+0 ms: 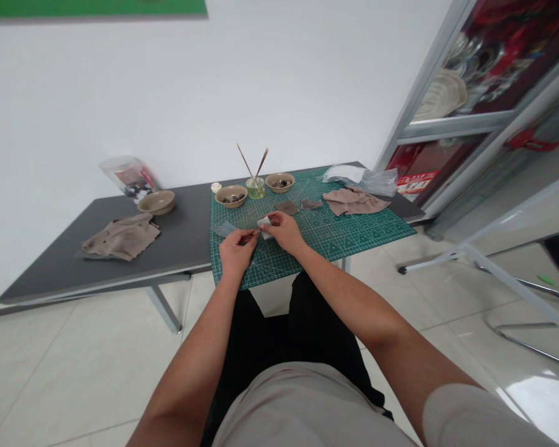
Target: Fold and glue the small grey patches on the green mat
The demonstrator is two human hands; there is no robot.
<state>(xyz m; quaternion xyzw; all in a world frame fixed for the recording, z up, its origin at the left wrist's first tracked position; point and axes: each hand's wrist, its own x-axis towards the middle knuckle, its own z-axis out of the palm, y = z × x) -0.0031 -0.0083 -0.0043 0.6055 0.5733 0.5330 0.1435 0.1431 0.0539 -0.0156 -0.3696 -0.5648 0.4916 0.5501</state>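
Note:
Both hands meet above the green cutting mat [321,233]. My right hand [283,231] is closed on a small pale grey sheet [264,221], perhaps paper or cloth. Just left of it, the fingers of my left hand [237,249] are pinched together at the sheet's edge; whatever they hold is too small to make out. A flat grey piece [224,229] lies on the mat by my left hand. Beyond my right hand lie a brown piece [287,207] and a smaller grey-brown piece [311,203].
At the back stand a bowl of dark pieces [231,196], a glass jar [256,187] with two thin sticks, and another bowl [280,182]. A brown cloth [354,202] and plastic bag [363,178] lie right. Left are another cloth [123,237], bowl [156,202] and clear container [129,178].

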